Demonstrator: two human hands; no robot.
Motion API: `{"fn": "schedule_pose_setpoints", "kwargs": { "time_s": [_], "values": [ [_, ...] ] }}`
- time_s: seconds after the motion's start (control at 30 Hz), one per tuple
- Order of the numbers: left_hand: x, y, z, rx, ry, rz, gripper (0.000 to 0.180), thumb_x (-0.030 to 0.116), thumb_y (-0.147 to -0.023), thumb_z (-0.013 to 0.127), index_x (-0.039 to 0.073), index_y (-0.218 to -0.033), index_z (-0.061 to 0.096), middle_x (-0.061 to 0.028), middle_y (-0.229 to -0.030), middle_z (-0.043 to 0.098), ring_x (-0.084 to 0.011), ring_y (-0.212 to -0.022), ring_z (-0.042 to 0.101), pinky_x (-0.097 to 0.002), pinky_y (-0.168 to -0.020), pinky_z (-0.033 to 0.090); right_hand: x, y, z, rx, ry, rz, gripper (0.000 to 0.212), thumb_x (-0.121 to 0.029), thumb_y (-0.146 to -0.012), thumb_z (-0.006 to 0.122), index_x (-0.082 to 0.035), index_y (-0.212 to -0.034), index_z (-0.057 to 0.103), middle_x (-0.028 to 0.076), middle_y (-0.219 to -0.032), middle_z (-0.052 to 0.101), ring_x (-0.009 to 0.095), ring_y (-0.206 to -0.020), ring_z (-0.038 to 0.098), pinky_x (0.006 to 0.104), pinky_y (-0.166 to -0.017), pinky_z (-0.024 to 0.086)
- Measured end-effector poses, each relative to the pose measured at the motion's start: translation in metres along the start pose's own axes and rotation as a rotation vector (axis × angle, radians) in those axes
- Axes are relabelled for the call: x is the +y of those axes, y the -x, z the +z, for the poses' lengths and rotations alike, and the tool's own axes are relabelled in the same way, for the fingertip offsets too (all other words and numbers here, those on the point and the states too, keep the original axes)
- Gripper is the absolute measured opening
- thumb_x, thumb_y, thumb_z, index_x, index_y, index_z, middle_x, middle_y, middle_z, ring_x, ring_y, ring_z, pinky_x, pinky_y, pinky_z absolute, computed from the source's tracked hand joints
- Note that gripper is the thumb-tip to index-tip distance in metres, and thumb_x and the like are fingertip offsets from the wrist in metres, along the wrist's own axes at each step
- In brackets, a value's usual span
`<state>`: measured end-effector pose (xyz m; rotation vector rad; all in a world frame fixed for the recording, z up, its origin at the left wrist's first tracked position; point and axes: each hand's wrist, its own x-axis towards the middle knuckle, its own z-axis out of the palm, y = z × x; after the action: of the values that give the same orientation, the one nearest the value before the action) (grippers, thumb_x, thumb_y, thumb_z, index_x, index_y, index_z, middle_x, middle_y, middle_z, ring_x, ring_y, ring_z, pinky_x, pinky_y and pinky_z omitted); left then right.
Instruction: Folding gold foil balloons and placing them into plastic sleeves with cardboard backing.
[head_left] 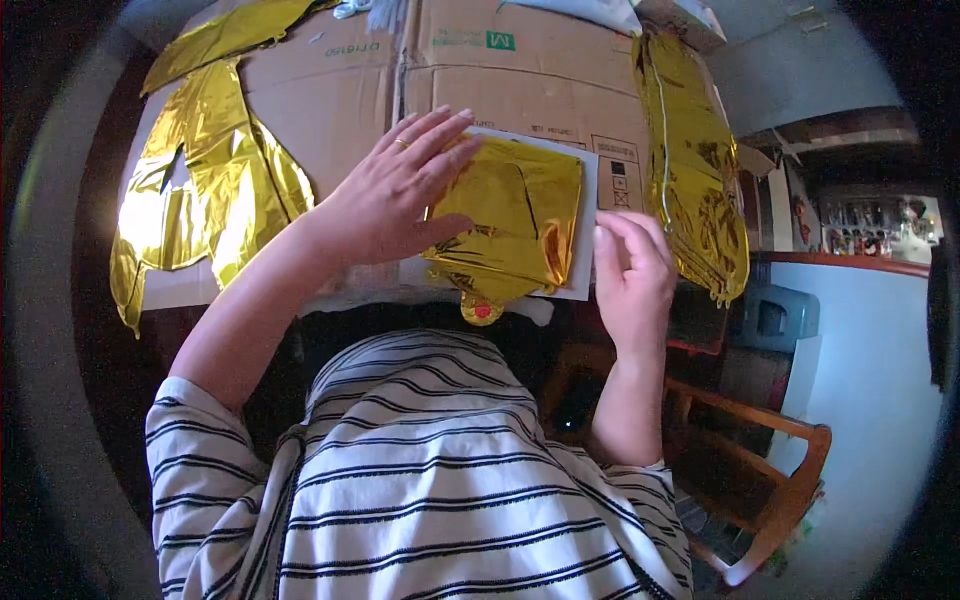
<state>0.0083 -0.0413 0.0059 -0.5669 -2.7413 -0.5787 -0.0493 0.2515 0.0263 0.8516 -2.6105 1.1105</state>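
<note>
A folded gold foil balloon (530,190) lies on a white card (588,190) at the near edge of the cardboard. Across its left side my left hand (405,185) rests with the fingers stretched out, a ring on one of them. At the card's right edge my right hand (637,265) is closed, its thumb and fingertips pinching the border. A round gold tab with a red centre (482,310) hangs from the foil's near side, over the edge. The left palm hides part of the foil and the card's left border.
Flat cardboard (320,105) covers the work surface. Gold foil pieces (215,160) lie at the left, and a long gold foil strip (695,170) drapes over the right edge. A wooden chair (790,480) and a blue-grey plastic stool (780,318) stand on the right.
</note>
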Motion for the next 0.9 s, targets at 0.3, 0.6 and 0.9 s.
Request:
{"fn": "schedule_pose_setpoints", "kwargs": {
  "time_s": [0.3, 0.6, 0.9],
  "values": [
    [0.010, -0.009, 0.018, 0.001, -0.013, 0.007, 0.081, 0.043, -0.089, 0.069, 0.000, -0.149, 0.035, -0.0232, -0.154, 0.036, -0.0393, -0.144, 0.032, -0.0493, -0.120, 0.024, -0.011, 0.031, -0.020, -0.236, -0.057, 0.466, 0.027, -0.024, -0.093, 0.069, 0.003, -0.088, 0.070, 0.018, -0.071, 0.068, 0.022, -0.061, 0.066, 0.0339, -0.058, 0.049],
    [0.002, -0.005, 0.039, 0.044, -0.031, 0.045, 0.084, 0.045, -0.090, 0.066, 0.000, -0.151, 0.031, -0.0231, -0.155, 0.034, -0.0403, -0.145, 0.030, -0.0513, -0.120, 0.022, -0.026, 0.022, 0.009, -0.176, -0.145, 0.483, 0.026, -0.023, -0.091, 0.072, 0.003, -0.086, 0.069, 0.014, -0.071, 0.069, 0.020, -0.061, 0.066, 0.0335, -0.059, 0.051],
    [0.007, -0.007, 0.034, -0.003, 0.015, -0.014, 0.085, 0.048, -0.090, 0.065, 0.000, -0.151, 0.031, -0.0233, -0.156, 0.032, -0.0400, -0.147, 0.027, -0.0511, -0.121, 0.018, -0.022, 0.025, 0.010, -0.086, -0.086, 0.479, 0.016, -0.014, -0.091, 0.070, 0.002, -0.094, 0.069, 0.017, -0.081, 0.071, 0.024, -0.072, 0.071, 0.0341, -0.065, 0.053]
  ]
}}
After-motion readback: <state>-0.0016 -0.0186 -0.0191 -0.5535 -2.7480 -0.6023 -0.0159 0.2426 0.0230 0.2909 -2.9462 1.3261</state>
